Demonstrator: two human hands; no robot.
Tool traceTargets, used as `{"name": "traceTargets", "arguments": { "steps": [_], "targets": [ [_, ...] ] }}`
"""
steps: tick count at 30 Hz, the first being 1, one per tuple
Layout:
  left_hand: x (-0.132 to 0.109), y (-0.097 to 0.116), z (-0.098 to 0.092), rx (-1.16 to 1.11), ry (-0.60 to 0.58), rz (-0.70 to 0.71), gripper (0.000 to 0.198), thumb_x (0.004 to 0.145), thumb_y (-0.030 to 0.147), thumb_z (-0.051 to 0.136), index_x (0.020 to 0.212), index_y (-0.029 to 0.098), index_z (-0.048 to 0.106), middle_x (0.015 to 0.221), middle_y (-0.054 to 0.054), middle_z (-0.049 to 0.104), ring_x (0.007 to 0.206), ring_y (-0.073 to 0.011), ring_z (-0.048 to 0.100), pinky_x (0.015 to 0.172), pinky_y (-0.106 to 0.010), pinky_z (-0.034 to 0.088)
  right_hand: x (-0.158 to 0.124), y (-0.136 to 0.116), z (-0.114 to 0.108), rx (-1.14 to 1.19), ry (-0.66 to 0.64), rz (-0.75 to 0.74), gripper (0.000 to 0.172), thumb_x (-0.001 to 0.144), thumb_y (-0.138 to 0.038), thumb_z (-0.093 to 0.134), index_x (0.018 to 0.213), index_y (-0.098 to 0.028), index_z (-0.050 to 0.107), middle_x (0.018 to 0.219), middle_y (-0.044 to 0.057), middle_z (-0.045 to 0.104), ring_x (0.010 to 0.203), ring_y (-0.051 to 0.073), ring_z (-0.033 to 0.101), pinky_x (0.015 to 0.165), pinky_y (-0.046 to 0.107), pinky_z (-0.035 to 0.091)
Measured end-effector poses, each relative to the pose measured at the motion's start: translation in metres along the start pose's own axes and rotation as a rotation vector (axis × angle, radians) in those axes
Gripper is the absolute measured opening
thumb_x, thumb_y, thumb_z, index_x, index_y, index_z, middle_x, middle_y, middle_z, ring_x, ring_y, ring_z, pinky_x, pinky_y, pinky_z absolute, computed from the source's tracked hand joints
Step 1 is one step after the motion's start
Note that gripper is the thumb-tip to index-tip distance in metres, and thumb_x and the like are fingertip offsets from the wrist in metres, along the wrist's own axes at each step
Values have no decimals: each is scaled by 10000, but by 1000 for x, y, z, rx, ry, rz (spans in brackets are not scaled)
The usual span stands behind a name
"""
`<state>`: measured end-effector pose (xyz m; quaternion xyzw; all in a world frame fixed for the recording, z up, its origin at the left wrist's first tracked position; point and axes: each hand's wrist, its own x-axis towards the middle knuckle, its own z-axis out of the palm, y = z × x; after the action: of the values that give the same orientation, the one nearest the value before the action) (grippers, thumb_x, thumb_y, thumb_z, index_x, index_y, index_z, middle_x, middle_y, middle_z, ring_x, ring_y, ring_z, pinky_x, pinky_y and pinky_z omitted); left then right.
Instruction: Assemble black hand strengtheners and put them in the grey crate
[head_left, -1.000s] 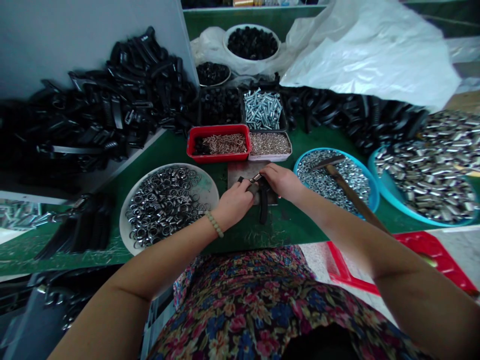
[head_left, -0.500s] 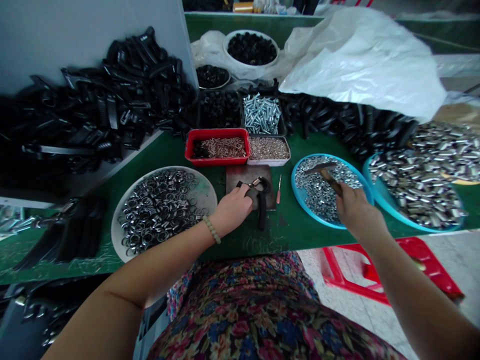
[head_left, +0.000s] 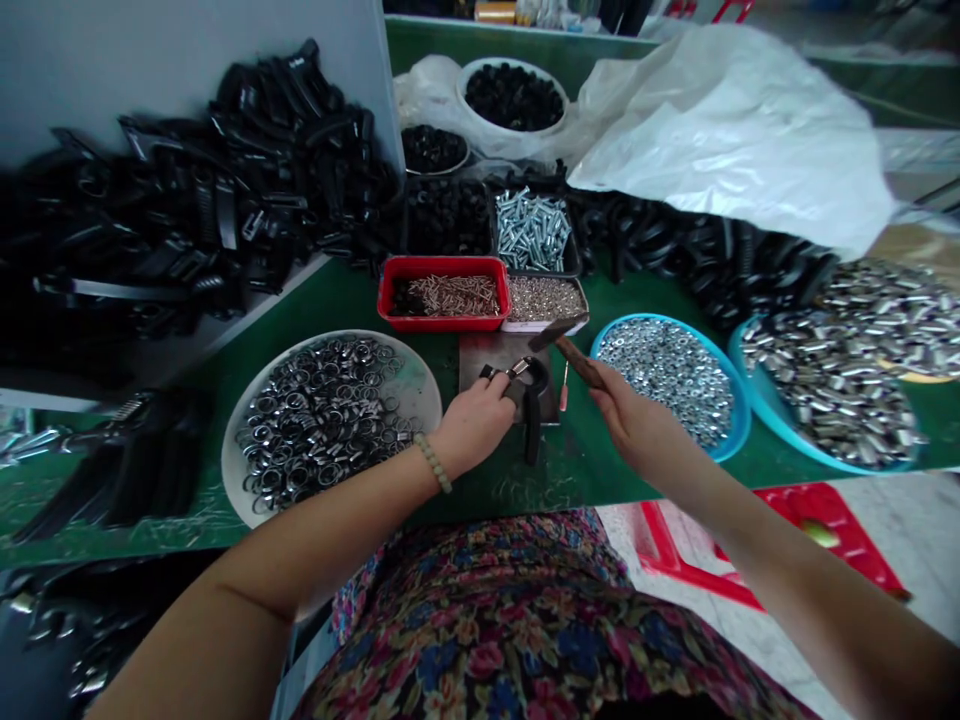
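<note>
My left hand (head_left: 474, 423), a beaded bracelet at its wrist, grips a black curved part with a metal end (head_left: 532, 415) on a flat metal plate (head_left: 474, 352). In my right hand (head_left: 626, 412) is a hammer (head_left: 576, 358), held by its wooden handle. The hammer's head hangs just above and to the right of the black part, near the plate's upper right corner. A small screwdriver with a pink handle (head_left: 564, 398) lies beside the plate, partly under the hammer.
A round tray of metal rings (head_left: 429, 372) lies left. Behind stand a red box (head_left: 442, 323) of pins and boxes of screws. Blue basins (head_left: 742, 425) of metal parts are on the right. Black parts (head_left: 262, 170) are heaped at the left, and a red stool (head_left: 847, 520) is below.
My right hand has brought the hammer leftward from over the blue basin to beside the plate. My left hand keeps hold of the black part. The view has shifted slightly.
</note>
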<state>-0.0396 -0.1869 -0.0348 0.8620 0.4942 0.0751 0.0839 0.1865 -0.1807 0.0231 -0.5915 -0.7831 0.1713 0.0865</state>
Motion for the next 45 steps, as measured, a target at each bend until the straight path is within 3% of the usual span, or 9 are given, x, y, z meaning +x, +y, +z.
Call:
{"name": "traceTargets", "arguments": {
  "steps": [3,12,16,18,21,25,29,38,45],
  "targets": [
    [0,0,0,1,3,3,265,944,213,408,895,135,657,1137,-114,538,965,-215,537,801,-338,518,-2,-1,0,8,97,14,508,963,-366,324,1419,-153,393,945,130,728,726,266,706,608,356,536],
    [-2,6,0,19,11,-22,256,935,206,422,846,136,653,1095,-117,562,956,-220,567,781,-325,515,-2,0,0,29,24,2,499,965,-365,326,1401,-144,425,893,125,725,713,264,702,633,373,535],
    [-1,-5,-27,-90,60,-140,297,923,356,482,1013,114,630,1057,-129,586,918,-220,598,812,-335,505,-10,1,1,83,31,-49,502,971,-392,301,1424,-199,397,1023,117,715,811,265,709,662,365,543],
    [17,-20,-49,-127,185,-239,410,928,441,455,1090,94,603,1075,-147,594,947,-230,594,852,-350,488,-17,0,5,110,89,-46,530,965,-397,298,1448,-187,357,1044,126,708,806,262,709,656,364,545],
    [71,-44,-71,-54,288,-279,385,963,361,389,1091,81,620,1080,-159,618,994,-242,579,900,-376,447,-24,-3,12,65,-66,-30,513,959,-391,297,1396,-159,433,900,119,725,706,272,705,611,372,535],
    [151,-55,-63,85,106,-102,280,928,228,447,1022,109,682,1088,-152,646,1092,-286,547,903,-420,417,-29,-7,7,144,32,7,479,962,-383,323,1381,-185,442,963,114,724,761,257,708,648,351,532],
    [179,-53,-46,143,50,-106,245,896,213,499,1025,134,691,1068,-143,665,1094,-298,559,920,-462,392,-39,-4,1,240,253,121,488,952,-417,359,1343,-147,470,910,135,719,705,238,692,631,337,526],
    [168,-54,-54,-162,167,-187,266,933,240,473,987,76,675,1039,-142,682,999,-215,616,925,-348,426,-39,9,18,297,246,133,436,949,-416,377,1289,-177,513,882,108,712,707,236,686,615,329,516],
    [66,-20,-45,-591,90,-194,224,918,258,526,1002,146,700,1005,-68,724,923,-166,661,905,-300,479,-42,14,21,337,281,117,410,945,-401,379,1256,-175,523,914,108,713,756,244,686,643,338,524]
  ]
}}
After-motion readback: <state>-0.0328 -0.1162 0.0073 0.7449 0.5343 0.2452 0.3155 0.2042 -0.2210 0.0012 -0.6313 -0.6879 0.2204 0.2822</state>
